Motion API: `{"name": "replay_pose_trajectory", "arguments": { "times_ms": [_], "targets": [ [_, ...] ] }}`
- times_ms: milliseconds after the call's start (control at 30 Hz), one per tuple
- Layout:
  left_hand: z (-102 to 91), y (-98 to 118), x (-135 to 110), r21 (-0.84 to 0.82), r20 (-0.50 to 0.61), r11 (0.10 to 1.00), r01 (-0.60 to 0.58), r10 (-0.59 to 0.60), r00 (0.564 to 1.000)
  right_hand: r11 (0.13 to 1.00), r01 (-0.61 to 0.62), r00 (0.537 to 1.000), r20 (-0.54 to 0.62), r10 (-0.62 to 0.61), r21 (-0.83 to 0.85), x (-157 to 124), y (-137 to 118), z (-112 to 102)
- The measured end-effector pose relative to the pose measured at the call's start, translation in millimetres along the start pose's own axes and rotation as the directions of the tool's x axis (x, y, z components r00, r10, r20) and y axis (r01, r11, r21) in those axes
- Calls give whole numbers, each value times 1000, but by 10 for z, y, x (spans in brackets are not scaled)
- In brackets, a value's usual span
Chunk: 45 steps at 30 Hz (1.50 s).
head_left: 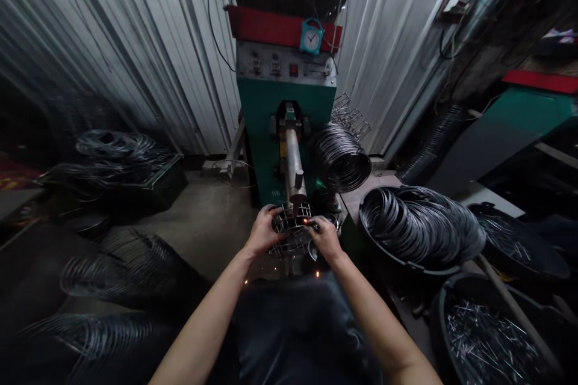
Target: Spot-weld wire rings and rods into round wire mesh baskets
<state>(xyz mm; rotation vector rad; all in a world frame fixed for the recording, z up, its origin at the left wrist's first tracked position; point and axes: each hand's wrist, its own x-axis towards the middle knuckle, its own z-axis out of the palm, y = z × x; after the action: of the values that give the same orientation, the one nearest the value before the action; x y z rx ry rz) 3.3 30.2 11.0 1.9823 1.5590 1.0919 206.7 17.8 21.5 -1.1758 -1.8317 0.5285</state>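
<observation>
A round wire cage frame point(292, 228) sits under the metal arm point(293, 165) of a green welding machine point(286, 109). My left hand point(262, 232) grips the cage's left side with curled fingers. My right hand point(324, 237) holds its right side, fingers closed. A small bright spark shows at the cage near my right fingers, and a few sparks lie below on my dark apron point(298, 331).
A black tub point(397, 258) of wire rings stands to my right, beside another tub point(485, 337) of short wire rods. A wire coil point(341, 157) hangs by the machine. Stacks of finished wire frames point(117, 280) lie at left. Corrugated metal walls point(149, 42) stand behind.
</observation>
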Motion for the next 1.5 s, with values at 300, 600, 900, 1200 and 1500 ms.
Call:
{"name": "replay_pose_trajectory", "arguments": {
  "times_ms": [300, 600, 900, 1200, 1500],
  "targets": [
    [-90, 11, 252, 60, 53, 997, 40, -43, 998, 997, -72, 996, -57, 73, 16, 210, 108, 56],
    [-94, -66, 282, 74, 80, 997, 2, -8, 997, 866, -426, 879, -107, 465, 262, -1303, 622, 53],
    [-111, -47, 312, 47, 85, 999, -6, 2, 996, 462, -567, 594, -50, 803, 682, -1454, 825, -146],
    [-120, -82, 329, 14, 105, 1000, 5, -7, 994, 141, -530, 511, 181, 841, 836, -1230, 696, -198],
    [-398, 206, -12, -276, 425, 960, 46, 79, 902, -28, -481, 507, 304, 806, 876, -1428, 503, -619]
  ]
}}
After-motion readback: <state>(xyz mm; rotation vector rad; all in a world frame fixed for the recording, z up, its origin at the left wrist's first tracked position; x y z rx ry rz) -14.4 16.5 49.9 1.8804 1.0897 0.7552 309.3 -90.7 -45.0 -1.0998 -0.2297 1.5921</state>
